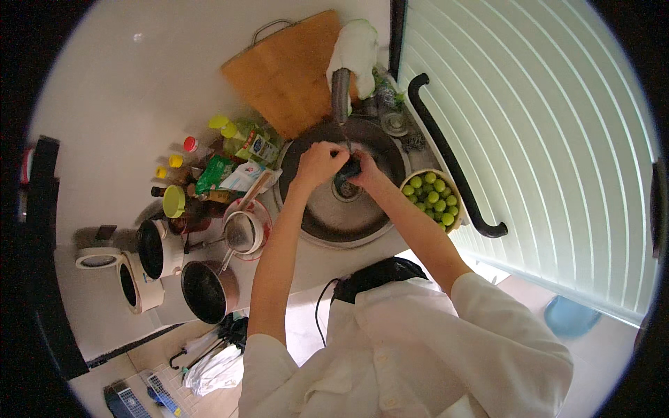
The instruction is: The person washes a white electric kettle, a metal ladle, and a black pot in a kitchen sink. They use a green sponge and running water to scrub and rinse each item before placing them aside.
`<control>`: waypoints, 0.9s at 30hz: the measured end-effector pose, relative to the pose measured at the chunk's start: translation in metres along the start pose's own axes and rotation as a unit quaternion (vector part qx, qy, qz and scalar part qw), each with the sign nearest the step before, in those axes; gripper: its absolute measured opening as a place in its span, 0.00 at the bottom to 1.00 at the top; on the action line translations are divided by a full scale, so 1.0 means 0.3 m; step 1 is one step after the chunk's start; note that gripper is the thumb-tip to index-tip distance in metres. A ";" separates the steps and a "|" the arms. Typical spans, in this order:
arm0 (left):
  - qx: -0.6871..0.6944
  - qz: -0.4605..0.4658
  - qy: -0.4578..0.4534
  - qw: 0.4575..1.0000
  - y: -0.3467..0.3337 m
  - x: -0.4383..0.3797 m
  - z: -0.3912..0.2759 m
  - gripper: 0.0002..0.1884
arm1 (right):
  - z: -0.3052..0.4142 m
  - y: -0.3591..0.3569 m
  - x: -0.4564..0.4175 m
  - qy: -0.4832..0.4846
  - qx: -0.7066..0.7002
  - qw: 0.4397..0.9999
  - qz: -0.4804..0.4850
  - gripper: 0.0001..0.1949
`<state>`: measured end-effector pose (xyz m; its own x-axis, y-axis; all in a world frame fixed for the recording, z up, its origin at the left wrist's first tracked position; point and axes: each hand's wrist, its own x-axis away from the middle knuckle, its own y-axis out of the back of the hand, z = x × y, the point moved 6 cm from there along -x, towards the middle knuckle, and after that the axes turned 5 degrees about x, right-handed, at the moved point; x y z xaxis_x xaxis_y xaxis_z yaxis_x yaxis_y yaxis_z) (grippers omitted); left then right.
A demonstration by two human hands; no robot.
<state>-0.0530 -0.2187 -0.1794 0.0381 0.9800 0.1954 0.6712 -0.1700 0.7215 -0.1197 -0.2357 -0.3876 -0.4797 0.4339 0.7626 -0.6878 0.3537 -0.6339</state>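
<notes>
Over the round metal sink [355, 222], my two hands meet beneath the faucet [341, 96]. My right hand [367, 171] grips a small dark object [350, 168] from its right side; its exact kind is too dark to make out. Fingers curled, my left hand [320, 163] is at the object's upper left, and I cannot tell whether it holds anything. A thin stream of water runs from the faucet down to the hands. Below them shows the sink drain [346, 190]. A bowl of green grapes [433, 197] stands at the sink's right edge.
A wooden cutting board [290, 68] leans behind the sink, beside a white cloth [358, 47]. Bottles [256, 146] crowd the left counter, with a strainer [241, 232] and a dark pot [209, 292] nearer me. A black handle [449, 157] runs along the ribbed panel at right.
</notes>
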 end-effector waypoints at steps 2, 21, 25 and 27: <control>0.007 -0.031 -0.082 0.996 0.002 0.061 -0.016 0.15 | 0.008 0.049 -0.057 0.013 0.088 0.993 -0.077 0.09; 0.536 0.198 0.305 0.762 -0.211 0.208 0.274 0.06 | -0.149 0.147 -0.010 0.072 -0.038 0.986 -0.146 0.17; 0.533 0.180 0.281 0.777 -0.184 0.237 0.270 0.07 | -0.079 0.056 0.182 0.205 0.054 0.947 -0.239 0.15; 0.521 0.162 0.285 0.788 -0.188 0.232 0.258 0.07 | -0.050 0.018 0.204 0.279 0.170 0.926 -0.189 0.14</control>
<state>-0.0308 -0.1327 -0.2578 0.1929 0.6470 0.7377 0.9495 0.0664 -0.3065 -0.1446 -0.1949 -0.3462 0.1208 0.7270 0.6759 -0.9267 0.3266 -0.1858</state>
